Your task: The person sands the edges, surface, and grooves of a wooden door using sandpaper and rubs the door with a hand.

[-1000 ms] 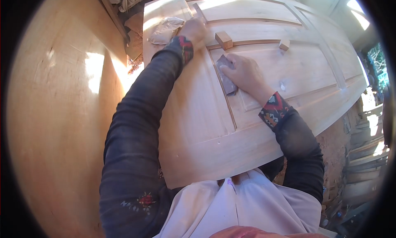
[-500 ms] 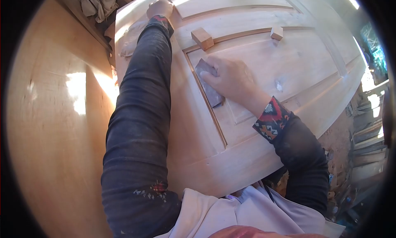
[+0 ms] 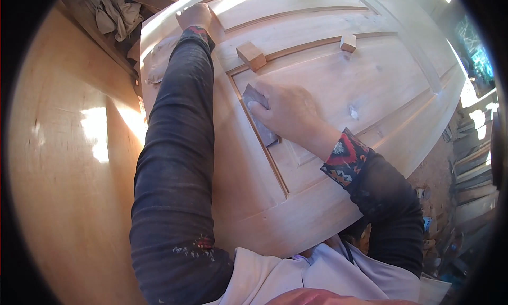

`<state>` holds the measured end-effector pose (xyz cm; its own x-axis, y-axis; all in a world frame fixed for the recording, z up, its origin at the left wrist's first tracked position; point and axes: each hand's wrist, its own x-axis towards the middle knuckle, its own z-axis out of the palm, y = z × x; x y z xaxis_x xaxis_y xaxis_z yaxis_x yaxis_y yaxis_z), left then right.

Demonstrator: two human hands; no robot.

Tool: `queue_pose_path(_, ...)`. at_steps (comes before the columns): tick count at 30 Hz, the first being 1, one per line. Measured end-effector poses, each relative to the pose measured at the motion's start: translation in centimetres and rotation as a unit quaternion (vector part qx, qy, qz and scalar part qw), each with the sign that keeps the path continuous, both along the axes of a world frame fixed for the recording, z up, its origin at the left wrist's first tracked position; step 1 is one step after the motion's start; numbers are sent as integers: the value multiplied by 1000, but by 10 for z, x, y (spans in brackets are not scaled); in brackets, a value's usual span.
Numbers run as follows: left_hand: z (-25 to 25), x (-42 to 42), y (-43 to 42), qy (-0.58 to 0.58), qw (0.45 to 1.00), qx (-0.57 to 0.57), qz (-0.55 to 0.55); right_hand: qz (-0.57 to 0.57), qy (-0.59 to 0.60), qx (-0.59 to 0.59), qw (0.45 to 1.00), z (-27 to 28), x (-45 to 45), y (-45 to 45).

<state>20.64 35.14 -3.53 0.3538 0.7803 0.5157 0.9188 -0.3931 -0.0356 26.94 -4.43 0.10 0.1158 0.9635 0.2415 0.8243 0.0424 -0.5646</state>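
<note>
A pale wooden panel door (image 3: 248,220) lies flat in front of me. My right hand (image 3: 290,108) is closed on a folded piece of grey-brown sandpaper (image 3: 264,131), pressed along the grooved edge of a recessed panel. The fingertips under the sandpaper are hidden. At the far left part of the door, my left hand (image 3: 194,16) is a closed fist resting near the edge; what it grips, if anything, is out of sight. Two small wooden blocks, a larger one (image 3: 251,56) and a smaller one (image 3: 348,43), sit on the door beyond my right hand.
A large smooth wooden board (image 3: 58,188) stands along the left side. Crumpled cloth (image 3: 119,14) lies beyond it at the top left. Stacked wood strips (image 3: 473,173) and scattered scraps are on the ground to the right. A pale mark (image 3: 353,112) shows on the door panel.
The whole view has shifted slightly down and left. My right hand and the sandpaper keep nearly the same spot along the groove; my left hand stays at the far edge.
</note>
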Motion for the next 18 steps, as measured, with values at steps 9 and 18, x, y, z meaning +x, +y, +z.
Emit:
queue_pose_path(9, -5, -13, 12, -145, 987, -63, -27, 9, 9, 8, 1000, -1, 0, 1)
queue_pose_path(18, 1, -1, -8, -5, 1000, -22, 9, 6, 4, -6, 1000, 2, -1, -1)
